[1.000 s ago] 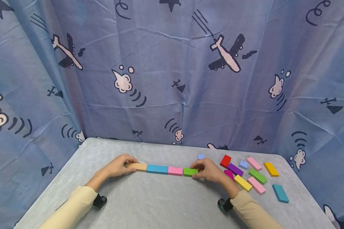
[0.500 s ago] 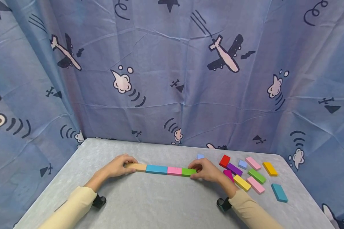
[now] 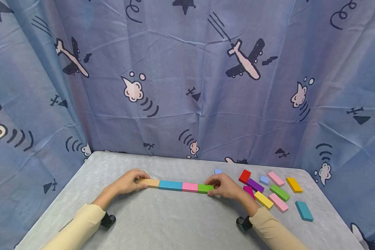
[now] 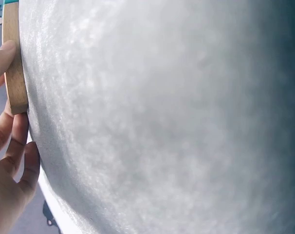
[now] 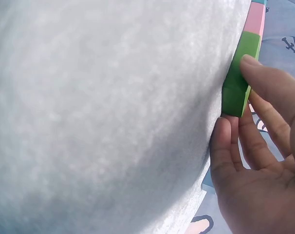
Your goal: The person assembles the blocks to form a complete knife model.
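Four flat blocks would overstate nothing here: a row runs end to end across the table, from a natural wood block [image 3: 152,183] through a blue block [image 3: 170,185] and a pink block [image 3: 190,187] to a green block [image 3: 205,188]. My left hand [image 3: 132,180] pinches the wood block at its left end, thumb on the near side, as the left wrist view also shows. At the other end my right hand [image 3: 224,185] grips the green block between thumb and fingers. In the right wrist view the green block [image 5: 240,73] meets the pink one.
Right of my right hand lie several loose blocks, among them a red block [image 3: 244,176], a purple block [image 3: 255,185], a yellow block [image 3: 264,200] and a teal block [image 3: 304,211]. A small light-blue block [image 3: 218,171] sits behind that hand. A patterned curtain [image 3: 162,86] hangs behind the table [image 3: 162,222].
My right hand has slid the green block left, closing the gap to the pink block. The left hand keeps its place on the wood block.
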Available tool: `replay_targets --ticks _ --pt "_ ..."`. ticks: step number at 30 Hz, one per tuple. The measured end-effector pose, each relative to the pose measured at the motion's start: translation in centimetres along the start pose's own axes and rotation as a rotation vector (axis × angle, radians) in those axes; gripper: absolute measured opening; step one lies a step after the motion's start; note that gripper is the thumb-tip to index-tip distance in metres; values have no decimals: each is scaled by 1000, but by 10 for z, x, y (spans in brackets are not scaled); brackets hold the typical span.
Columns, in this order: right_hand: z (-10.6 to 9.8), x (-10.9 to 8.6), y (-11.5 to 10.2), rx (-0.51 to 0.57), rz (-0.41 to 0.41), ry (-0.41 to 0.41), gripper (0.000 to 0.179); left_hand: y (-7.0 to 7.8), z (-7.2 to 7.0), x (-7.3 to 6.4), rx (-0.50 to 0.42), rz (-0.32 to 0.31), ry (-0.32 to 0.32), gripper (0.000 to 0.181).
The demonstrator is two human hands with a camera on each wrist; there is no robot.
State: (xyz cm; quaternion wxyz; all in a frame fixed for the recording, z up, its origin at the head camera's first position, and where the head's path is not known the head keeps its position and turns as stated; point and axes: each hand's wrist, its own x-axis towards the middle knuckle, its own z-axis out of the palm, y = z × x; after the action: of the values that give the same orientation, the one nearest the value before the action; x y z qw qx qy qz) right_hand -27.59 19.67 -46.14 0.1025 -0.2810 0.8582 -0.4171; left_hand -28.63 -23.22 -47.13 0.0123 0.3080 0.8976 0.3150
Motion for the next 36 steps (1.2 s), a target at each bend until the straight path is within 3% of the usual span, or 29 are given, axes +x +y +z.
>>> replay_targets --ticks 8,20,31,36 --pt "1 0 -1 1 16 0 29 -2 0 0 2 -25 -9 24" --pt "-4 -4 -3 12 9 -9 33 0 0 0 5 1 -1 25" --pt "-41 -40 9 65 -24 66 34 0 -1 0 -18 -12 -12 24" --pt "-61 -58 16 94 14 86 35 -1 -1 0 -17 -15 -10 23"
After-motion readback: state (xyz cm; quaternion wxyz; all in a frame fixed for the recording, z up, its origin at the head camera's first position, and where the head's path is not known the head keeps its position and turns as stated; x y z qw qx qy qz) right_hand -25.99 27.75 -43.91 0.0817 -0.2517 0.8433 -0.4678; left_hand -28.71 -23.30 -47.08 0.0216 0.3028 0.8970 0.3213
